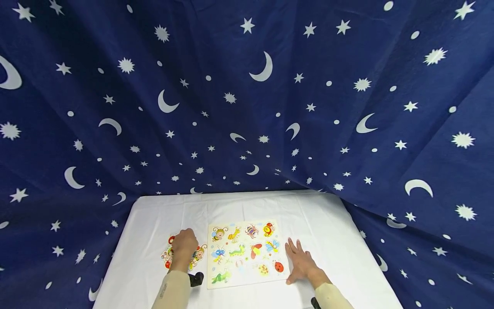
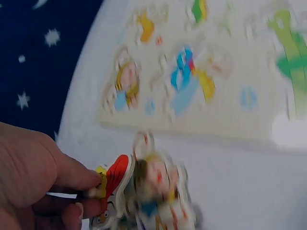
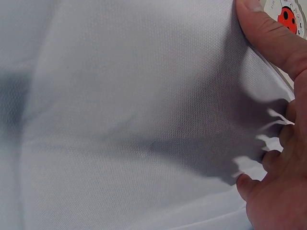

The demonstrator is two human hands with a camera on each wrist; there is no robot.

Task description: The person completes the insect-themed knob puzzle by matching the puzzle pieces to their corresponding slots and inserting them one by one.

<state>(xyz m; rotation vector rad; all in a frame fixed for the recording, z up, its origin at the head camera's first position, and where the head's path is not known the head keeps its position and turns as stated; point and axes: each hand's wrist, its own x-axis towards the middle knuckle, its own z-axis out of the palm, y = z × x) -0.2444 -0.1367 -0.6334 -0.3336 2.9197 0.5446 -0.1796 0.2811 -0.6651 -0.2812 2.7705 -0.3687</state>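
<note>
A pale puzzle board (image 1: 247,280) printed with colourful insects lies on the table between the hands. To its left is a pile of loose insect puzzle pieces (image 1: 198,255), partly hidden by my left hand (image 1: 185,245). In the left wrist view, that hand pinches a red-and-yellow puzzle piece (image 2: 116,176) between thumb and fingers, at the pile. My right hand (image 1: 302,262) has its fingers spread on the cloth along the board's right edge. Its thumb (image 3: 268,31) touches the board's edge near a ladybug picture (image 3: 287,19).
A white cloth (image 1: 154,214) covers the table. Behind it and at both sides hangs a dark blue curtain (image 1: 216,51) with white moons and stars. The insects on the board fill several rows, some brighter than others.
</note>
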